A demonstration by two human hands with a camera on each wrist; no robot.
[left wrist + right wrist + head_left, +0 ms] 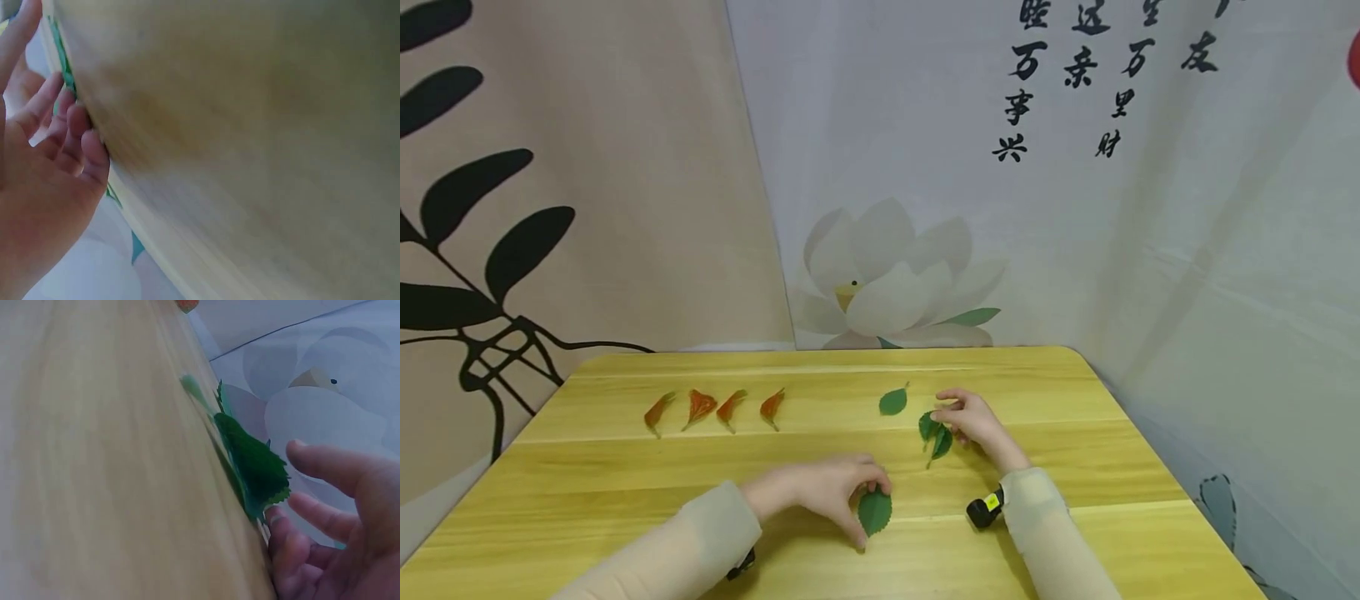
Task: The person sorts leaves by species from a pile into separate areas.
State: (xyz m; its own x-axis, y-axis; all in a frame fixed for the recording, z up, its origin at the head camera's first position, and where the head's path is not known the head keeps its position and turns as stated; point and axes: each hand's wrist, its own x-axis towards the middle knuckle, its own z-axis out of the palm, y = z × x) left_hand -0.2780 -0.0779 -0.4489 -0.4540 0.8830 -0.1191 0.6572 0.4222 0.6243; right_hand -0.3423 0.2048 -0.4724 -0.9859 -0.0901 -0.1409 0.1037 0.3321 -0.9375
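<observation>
On the table in front, my left hand curves its thumb and fingers around a toothed green leaf, with fingertips at the far edge and the thumb at the near edge. From the left wrist view, that leaf shows as a thin green strip along the tabletop. Farther right, my right hand has its fingers spread beside two overlapping green leaves, a back one and a front one. In the right wrist view the thumb stands apart from the nearer leaf.
Another green leaf lies behind the pair. Several orange-red petals form a row at the back left of the wooden table. A printed curtain hangs behind. Each wrist wears a small black camera.
</observation>
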